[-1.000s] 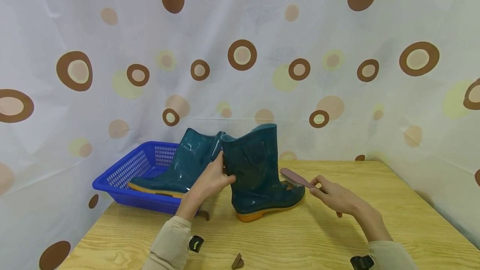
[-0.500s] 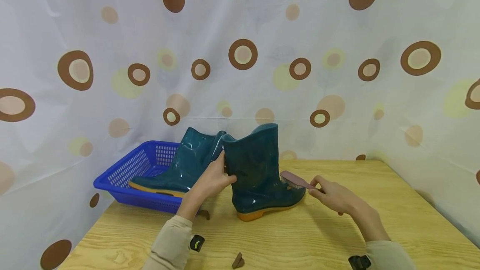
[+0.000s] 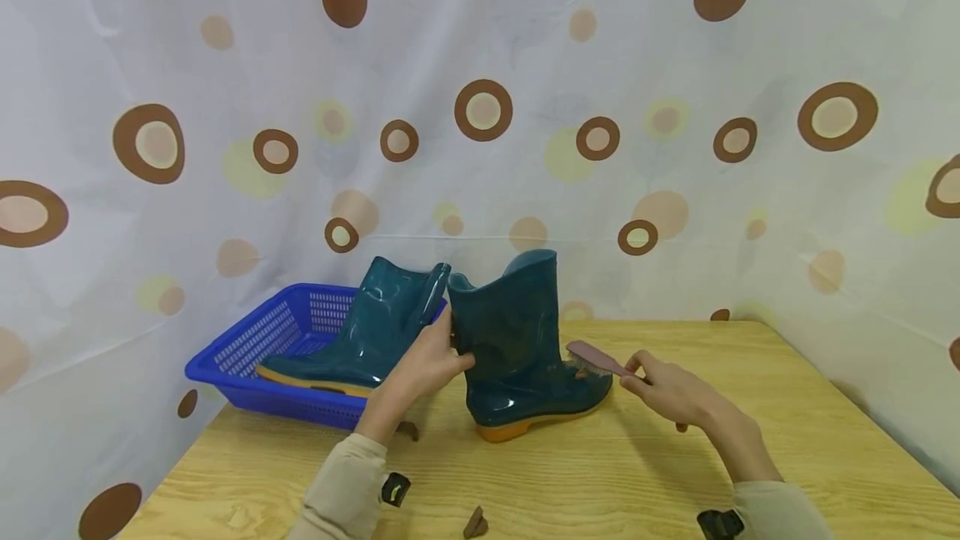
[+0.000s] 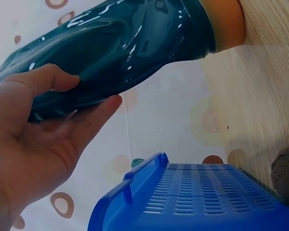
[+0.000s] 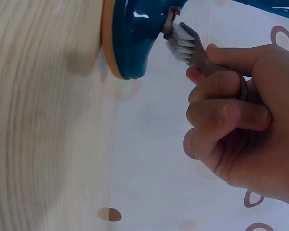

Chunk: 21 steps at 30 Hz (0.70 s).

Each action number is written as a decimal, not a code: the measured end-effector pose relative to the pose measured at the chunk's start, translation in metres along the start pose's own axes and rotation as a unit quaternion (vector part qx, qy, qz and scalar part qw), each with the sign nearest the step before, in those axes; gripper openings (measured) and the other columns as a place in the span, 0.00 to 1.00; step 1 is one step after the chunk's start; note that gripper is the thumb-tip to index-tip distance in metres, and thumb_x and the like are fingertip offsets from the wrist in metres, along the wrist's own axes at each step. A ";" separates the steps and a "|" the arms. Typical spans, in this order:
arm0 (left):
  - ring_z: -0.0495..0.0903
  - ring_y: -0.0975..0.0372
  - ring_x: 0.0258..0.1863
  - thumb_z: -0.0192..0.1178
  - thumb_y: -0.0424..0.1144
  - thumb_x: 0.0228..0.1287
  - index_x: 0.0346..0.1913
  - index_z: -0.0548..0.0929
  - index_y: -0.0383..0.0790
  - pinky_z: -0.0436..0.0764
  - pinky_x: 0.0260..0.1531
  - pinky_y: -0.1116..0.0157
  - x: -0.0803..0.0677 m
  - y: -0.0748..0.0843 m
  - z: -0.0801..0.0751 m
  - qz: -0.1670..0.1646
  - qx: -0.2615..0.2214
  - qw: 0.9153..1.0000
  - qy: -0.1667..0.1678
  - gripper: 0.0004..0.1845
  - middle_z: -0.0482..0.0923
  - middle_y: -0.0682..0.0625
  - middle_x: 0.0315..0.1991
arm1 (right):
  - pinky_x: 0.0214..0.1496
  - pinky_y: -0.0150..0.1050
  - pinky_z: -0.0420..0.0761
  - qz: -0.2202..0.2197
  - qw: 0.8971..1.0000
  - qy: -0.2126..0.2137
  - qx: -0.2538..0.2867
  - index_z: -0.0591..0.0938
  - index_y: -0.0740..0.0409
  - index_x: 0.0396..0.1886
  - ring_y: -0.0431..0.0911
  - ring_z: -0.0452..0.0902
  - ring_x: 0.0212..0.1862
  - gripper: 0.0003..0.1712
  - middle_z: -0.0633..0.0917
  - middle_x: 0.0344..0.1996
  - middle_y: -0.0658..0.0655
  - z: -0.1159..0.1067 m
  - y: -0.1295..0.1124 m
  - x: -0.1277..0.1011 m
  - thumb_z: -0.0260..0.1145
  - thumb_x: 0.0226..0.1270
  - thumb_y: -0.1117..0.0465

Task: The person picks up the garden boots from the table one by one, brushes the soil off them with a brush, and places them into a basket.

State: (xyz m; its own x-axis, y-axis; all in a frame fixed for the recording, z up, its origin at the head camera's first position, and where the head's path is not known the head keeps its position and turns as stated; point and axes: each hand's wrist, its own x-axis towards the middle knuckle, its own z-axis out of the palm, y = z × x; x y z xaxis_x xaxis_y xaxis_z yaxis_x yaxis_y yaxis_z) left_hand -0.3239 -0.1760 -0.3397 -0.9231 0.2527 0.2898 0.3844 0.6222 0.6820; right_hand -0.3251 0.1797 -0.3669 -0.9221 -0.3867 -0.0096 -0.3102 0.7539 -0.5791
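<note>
A dark green rubber boot [image 3: 510,340] with an orange sole stands on the table, toe to the right. My left hand [image 3: 429,361] grips the back of its shaft, thumb on the near side, as the left wrist view also shows. My right hand [image 3: 671,390] holds a pinkish-brown brush [image 3: 596,357] by its handle. In the right wrist view the brush's pale bristles [image 5: 182,43] are at a brown lump of dirt [image 5: 170,21] on top of the boot's foot. Curled fingers wrap the handle there.
At the left stands a blue plastic basket [image 3: 288,411], with a second green boot [image 3: 375,323] lying across it. Brown clumps lie on the wooden table: one piece [image 3: 476,522] near the front, another [image 3: 408,430] by the basket. A spotted curtain [image 3: 480,23] hangs behind.
The brush has shifted slightly over the top of the boot's foot, first a little closer to the shaft, now back toward the toe. The left hand keeps its hold; the boot has barely moved.
</note>
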 end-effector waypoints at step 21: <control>0.83 0.54 0.51 0.63 0.26 0.62 0.49 0.78 0.43 0.83 0.54 0.52 -0.006 0.001 -0.008 0.078 0.026 0.994 -0.066 0.15 0.84 0.47 0.49 | 0.16 0.39 0.71 0.019 1.000 0.013 -0.019 0.72 0.58 0.56 0.43 0.58 0.16 0.18 0.72 0.22 0.54 0.005 -0.010 0.003 0.54 0.78 0.51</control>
State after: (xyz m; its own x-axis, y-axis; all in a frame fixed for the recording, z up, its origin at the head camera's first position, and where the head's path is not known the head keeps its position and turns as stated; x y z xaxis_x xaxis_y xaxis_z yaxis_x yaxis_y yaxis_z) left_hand -0.3181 -0.1826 -0.3355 -0.8461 0.4431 0.2963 0.5259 0.6040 0.5988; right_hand -0.3233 0.1684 -0.3657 -0.9388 -0.3443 -0.0098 -0.2831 0.7874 -0.5477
